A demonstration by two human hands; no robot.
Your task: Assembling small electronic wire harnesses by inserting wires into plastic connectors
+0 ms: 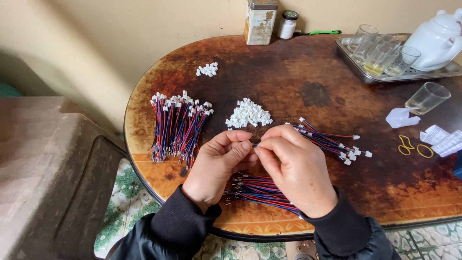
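Head view: left hand [219,163] and right hand [296,168] pinch one thin wire [255,144] between meeting fingertips, just below the white connector pile [249,114].

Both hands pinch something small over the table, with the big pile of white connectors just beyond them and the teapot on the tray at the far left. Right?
One thing is off: the teapot sits on the tray at the far right, not the left, as the head view shows. The rest holds: left hand and right hand pinch together, pile of white connectors just beyond.
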